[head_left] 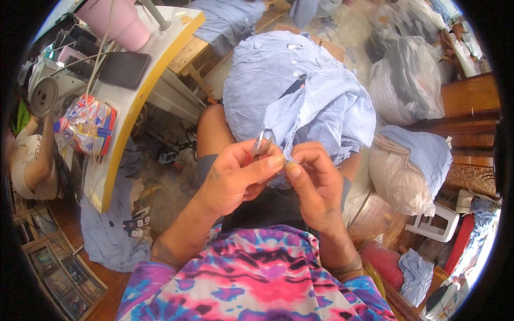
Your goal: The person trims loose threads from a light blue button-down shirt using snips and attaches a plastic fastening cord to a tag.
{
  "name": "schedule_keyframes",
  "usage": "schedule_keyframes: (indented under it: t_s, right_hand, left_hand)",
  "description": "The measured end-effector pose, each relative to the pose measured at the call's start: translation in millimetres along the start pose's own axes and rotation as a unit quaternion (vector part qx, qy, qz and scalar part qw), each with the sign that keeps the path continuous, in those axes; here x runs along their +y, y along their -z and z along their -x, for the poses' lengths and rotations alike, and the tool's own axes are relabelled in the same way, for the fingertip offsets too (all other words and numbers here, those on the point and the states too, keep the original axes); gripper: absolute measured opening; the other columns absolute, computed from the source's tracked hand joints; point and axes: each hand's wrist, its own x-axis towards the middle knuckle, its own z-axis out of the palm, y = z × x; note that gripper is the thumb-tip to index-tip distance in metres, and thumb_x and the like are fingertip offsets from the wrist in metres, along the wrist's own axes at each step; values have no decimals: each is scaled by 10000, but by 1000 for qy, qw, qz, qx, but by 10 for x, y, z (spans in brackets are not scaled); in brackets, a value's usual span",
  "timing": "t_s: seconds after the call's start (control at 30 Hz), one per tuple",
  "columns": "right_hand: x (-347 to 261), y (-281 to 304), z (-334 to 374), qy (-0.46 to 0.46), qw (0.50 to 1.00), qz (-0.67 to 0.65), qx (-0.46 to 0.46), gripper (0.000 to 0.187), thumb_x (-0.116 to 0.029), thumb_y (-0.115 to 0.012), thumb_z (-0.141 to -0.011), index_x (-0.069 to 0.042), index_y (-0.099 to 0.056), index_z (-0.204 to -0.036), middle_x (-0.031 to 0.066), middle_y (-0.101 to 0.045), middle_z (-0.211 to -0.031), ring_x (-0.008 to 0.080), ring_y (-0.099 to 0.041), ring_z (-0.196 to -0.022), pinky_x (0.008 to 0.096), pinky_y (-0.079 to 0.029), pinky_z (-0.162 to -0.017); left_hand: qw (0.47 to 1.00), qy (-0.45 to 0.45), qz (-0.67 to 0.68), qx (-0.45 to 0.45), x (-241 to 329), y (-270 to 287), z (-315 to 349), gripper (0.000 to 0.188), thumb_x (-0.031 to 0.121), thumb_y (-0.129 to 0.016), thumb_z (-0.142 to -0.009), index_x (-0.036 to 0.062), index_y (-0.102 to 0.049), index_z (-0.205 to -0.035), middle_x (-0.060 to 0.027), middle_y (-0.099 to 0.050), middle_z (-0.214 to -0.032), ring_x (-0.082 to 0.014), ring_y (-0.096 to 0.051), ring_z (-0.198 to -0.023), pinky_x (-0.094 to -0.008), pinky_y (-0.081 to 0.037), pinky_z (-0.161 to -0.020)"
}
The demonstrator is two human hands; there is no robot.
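A light-blue button-front shirt (292, 67) lies bunched over my lap, with a dark tag (293, 86) on it. My left hand (234, 175) is closed around small metal snips (261, 142) with red on the handle; their blades point up and away from me. Its thumb and fingertips also meet the edge of the cloth. My right hand (317, 184) pinches that same edge between thumb and forefinger, right beside the left fingertips. Whatever fine thread may be between the fingertips is too small to make out.
At left, a yellow-edged white table (119, 155) holds a black phone (125, 69), a pink tumbler (115, 24) and a colourful plastic packet (88, 125). Another person's arm (42, 155) shows far left. Stuffed plastic bags (407, 80) and a white stool (436, 222) stand at right.
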Motion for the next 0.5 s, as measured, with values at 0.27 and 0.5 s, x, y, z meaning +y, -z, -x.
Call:
schedule_keyframes:
  t_s: [0.27,0.5]
  right_hand:
    - [61,41,-57,-94,971,-218,-16,169,-191,-625,-1034,-23,-650,-1030,7,-610,-961,83,-551,-851,235,-438,-770]
    - [117,-76,-70,-96,971,-217,28,162,-179,-643,-1023,-21,-668,-1045,-1,-612,-984,69,-535,-837,228,-435,-746]
  left_hand:
    - [999,-36,28,21,-7,-85,62,181,216,-600,-1033,54,-581,-1112,41,-498,-770,-14,-371,-549,-185,-282,-473]
    - [948,-152,-268,85,-62,-239,316,281,179,-568,-1035,-53,-556,-1194,-51,-618,-953,-73,-544,-858,-227,-447,-768]
